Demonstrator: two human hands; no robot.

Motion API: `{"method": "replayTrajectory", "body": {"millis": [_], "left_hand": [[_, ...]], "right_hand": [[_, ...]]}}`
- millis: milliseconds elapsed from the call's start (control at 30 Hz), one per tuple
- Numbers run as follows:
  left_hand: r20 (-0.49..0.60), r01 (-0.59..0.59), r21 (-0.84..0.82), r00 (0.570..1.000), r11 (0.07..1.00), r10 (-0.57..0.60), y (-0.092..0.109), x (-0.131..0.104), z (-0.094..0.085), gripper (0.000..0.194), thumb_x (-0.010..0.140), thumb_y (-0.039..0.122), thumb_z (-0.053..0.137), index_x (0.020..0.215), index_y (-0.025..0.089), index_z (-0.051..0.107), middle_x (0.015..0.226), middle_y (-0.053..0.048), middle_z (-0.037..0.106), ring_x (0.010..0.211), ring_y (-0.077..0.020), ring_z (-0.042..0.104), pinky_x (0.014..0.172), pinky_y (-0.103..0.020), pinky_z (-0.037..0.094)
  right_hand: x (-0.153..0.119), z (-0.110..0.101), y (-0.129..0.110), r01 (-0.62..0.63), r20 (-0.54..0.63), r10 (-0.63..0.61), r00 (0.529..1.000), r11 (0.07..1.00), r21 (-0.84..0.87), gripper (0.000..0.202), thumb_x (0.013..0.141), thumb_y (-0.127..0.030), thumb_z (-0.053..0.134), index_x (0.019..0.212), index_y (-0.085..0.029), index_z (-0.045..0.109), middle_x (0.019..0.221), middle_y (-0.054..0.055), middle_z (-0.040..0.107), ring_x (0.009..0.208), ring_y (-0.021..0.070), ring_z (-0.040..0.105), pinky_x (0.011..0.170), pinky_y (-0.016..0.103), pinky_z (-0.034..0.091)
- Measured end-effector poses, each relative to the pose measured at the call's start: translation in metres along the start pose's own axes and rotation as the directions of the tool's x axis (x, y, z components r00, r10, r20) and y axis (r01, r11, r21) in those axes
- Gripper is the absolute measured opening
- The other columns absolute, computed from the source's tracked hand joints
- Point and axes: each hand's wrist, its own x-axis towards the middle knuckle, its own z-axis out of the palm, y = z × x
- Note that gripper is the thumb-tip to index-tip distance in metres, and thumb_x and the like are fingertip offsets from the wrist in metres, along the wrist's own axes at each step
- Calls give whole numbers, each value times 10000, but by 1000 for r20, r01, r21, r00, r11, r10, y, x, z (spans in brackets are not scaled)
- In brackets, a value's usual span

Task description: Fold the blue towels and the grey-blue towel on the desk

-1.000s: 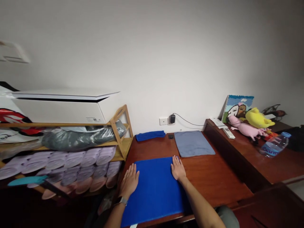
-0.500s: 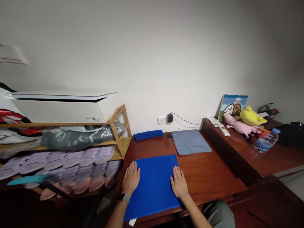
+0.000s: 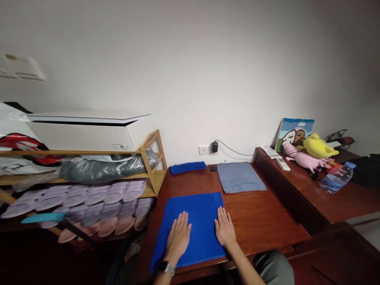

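Observation:
A bright blue cloth (image 3: 199, 233) lies spread flat near the front of the brown wooden table (image 3: 252, 221). My left hand (image 3: 179, 235), with a watch on the wrist, is over the left-middle part of the cloth, palm down with fingers stretched out. At the cloth's right edge rests my right hand (image 3: 225, 227), flat, fingers extended and slightly apart. Neither hand grips anything. Farther back are a folded blue cloth (image 3: 188, 168) by the wall and a grey-blue cloth (image 3: 241, 177) lying flat to its right.
On the left, a wooden rack (image 3: 154, 166) holds slippers (image 3: 107, 194) and a white box (image 3: 83, 132). To the right, a raised desk carries a plastic bottle (image 3: 337, 179), a pink plush toy (image 3: 305, 156) and a remote control (image 3: 283, 164). A black charger (image 3: 215, 147) is plugged into the wall.
My left hand has moved right, from the cloth's left edge onto its middle area. My right hand stays at the right edge. The view has shifted slightly.

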Motion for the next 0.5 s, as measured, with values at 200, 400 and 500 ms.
{"method": "replayTrajectory", "body": {"millis": [200, 400, 500], "left_hand": [[-109, 164, 57, 982, 985, -157, -86, -36, -13, 758, 1105, 512, 198, 1709, 102, 402, 1722, -170, 519, 1611, -312, 472, 1337, -527, 365], [-208, 126, 41, 971, 991, -115, -74, -33, -20, 774, 1113, 547, 140, 1722, 139, 386, 1658, -176, 601, 1560, -319, 537, 1330, -556, 362], [-217, 60, 36, 975, 998, -51, -43, -27, -29, 727, 1122, 515, 193, 1723, 154, 386, 1692, -165, 559, 1590, -323, 502, 1340, -571, 353]], "right_hand": [[-5, -20, -7, -22, 57, 21, 998, 1000, 12, 677, 1131, -369, 244, 1758, -114, 288, 1821, 73, 225, 1709, 247, 224, 1396, 446, 188], [-48, 1, -3, 22, -49, -21, 999, 999, 27, 684, 1153, -459, 210, 1762, -160, 293, 1820, 42, 248, 1705, 254, 242, 1401, 449, 207], [-63, 15, 1, 23, -51, -21, 998, 999, 46, 677, 1151, -489, 229, 1759, -206, 318, 1814, 13, 261, 1698, 256, 260, 1393, 427, 244]]}}
